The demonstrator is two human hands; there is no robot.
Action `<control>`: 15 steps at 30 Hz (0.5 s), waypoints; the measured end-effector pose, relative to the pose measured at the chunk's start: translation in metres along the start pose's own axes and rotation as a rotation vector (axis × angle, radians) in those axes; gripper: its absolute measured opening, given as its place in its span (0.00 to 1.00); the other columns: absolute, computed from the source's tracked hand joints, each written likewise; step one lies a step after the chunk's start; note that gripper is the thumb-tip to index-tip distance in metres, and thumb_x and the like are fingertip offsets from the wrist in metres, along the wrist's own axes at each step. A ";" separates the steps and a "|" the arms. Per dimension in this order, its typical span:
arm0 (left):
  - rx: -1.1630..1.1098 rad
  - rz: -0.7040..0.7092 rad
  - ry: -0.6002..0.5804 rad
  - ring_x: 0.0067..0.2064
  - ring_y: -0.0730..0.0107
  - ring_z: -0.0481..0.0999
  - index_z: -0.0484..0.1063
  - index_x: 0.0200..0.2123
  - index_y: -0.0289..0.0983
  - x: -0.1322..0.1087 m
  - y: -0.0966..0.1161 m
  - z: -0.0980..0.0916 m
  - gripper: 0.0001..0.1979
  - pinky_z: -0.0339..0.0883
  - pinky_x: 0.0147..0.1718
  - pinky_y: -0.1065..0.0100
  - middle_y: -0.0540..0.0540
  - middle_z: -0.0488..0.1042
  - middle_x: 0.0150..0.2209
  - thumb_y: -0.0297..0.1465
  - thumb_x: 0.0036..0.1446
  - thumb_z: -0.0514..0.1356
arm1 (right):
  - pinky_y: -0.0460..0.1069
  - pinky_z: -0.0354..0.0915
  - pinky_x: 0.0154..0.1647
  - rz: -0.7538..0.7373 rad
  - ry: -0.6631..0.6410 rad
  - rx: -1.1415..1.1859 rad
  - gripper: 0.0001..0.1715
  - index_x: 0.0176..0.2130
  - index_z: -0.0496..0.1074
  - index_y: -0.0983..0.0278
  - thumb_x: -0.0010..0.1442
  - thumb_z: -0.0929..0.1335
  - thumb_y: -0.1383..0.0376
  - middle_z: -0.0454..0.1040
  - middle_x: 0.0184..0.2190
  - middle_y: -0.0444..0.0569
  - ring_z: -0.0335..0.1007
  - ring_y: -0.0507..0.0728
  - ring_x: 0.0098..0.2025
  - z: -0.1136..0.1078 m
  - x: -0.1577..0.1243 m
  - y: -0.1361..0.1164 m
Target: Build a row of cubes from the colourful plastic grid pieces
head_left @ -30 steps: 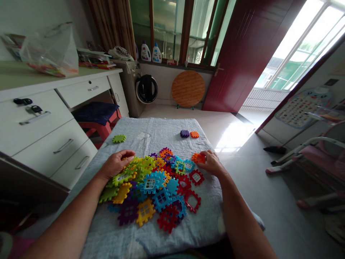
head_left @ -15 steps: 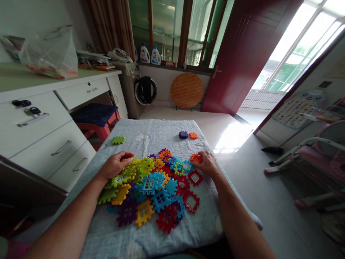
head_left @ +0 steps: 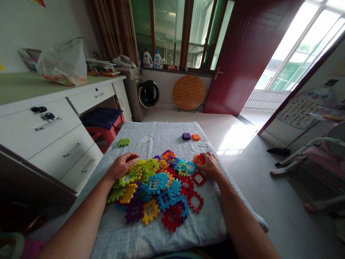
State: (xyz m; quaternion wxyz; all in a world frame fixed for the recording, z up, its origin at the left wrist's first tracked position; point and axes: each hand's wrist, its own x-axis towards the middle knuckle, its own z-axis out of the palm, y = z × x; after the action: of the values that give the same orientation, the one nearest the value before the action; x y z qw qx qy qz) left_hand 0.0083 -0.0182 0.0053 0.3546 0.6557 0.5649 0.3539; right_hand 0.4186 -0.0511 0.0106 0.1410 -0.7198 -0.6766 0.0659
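A heap of interlocking plastic building blocks with notched edges lies on the cloth-covered table (head_left: 151,239). My left hand (head_left: 122,168) rests at the heap's upper left, beside light green blocks (head_left: 149,166). It is loosely cupped, thumb apart from the fingers, and no block shows in its grasp. At the heap's right edge my right hand (head_left: 210,165) pinches an orange block (head_left: 198,159) between thumb and fingers. Just below that hand lie a dark red block with a white window (head_left: 198,178) and a red frame block (head_left: 195,201). Blue window blocks (head_left: 155,184) sit mid-heap.
A green block (head_left: 124,142) lies alone at the far left of the table. Purple (head_left: 186,136) and orange (head_left: 196,137) blocks sit at the far right. White drawers (head_left: 67,144) and a stool with a dark cushion (head_left: 104,118) stand to the left.
The view has turned slightly, so the whole scene sits a little further right. Both hands keep about the same places at the heap, and the blocks look unmoved.
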 end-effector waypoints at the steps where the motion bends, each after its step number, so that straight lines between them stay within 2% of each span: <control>1: -0.003 -0.001 0.000 0.39 0.59 0.77 0.75 0.39 0.36 0.000 0.000 0.000 0.25 0.70 0.41 0.64 0.44 0.78 0.37 0.50 0.46 0.61 | 0.51 0.55 0.45 -0.001 -0.006 0.000 0.27 0.47 0.71 0.60 0.49 0.69 0.52 0.69 0.44 0.51 0.62 0.60 0.45 0.000 0.000 0.000; 15: -0.008 -0.003 0.014 0.41 0.58 0.77 0.74 0.39 0.36 0.000 -0.003 0.001 0.22 0.70 0.43 0.63 0.43 0.78 0.39 0.47 0.47 0.61 | 0.51 0.56 0.46 -0.019 0.004 0.035 0.27 0.47 0.72 0.60 0.49 0.69 0.52 0.69 0.42 0.50 0.63 0.61 0.46 0.001 0.002 0.003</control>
State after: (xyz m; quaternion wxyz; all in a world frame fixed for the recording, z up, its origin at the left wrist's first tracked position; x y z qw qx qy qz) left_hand 0.0076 -0.0179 0.0026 0.3538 0.6510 0.5670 0.3600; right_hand 0.4215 -0.0489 0.0092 0.1557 -0.7107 -0.6819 0.0750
